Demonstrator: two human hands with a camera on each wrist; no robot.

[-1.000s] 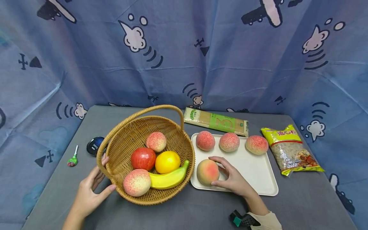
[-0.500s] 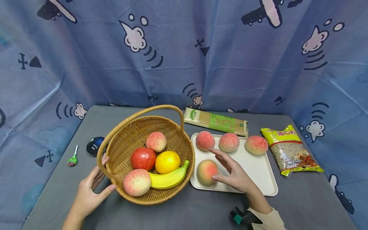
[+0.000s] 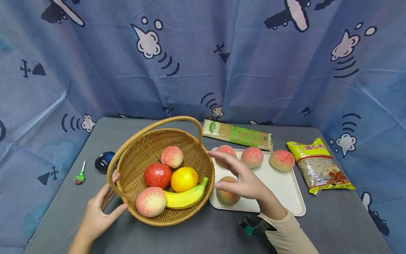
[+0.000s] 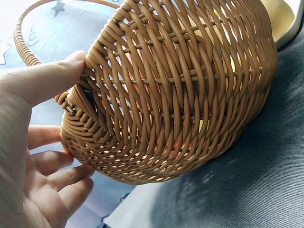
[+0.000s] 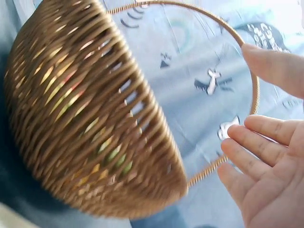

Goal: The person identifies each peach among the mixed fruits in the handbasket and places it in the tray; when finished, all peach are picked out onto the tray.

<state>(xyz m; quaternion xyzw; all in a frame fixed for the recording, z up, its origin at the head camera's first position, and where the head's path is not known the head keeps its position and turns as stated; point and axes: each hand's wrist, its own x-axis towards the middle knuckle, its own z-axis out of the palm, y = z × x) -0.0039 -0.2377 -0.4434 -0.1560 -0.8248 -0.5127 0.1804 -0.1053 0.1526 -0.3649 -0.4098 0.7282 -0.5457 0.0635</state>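
Note:
In the head view a wicker basket [image 3: 136, 158] stands tilted toward me. It holds a red apple [image 3: 157, 175], a yellow lemon-like fruit [image 3: 184, 179], a banana [image 3: 187, 198] and two peaches, one at the back [image 3: 172, 157] and one at the front [image 3: 151, 201]. My left hand [image 3: 99, 208] holds the basket's left side by the handle base, thumb and fingers against the weave in the left wrist view [image 4: 190, 85]. My right hand [image 3: 242, 176], fingers extended and holding nothing, hovers beside the basket's right rim, above a peach [image 3: 226, 197] that it partly hides.
A white tray [image 3: 279, 194] bears several peaches, three along its back edge. Behind it lies a noodle packet [image 3: 238, 134]; to the right, a yellow pasta bag [image 3: 321, 165]. A lollipop [image 3: 80, 177] and a dark round tin [image 3: 104, 161] lie left of the basket.
My right hand has let go of the front peach on the tray and moved left to the basket's rim. The peach stays on the tray. My left hand has not moved.

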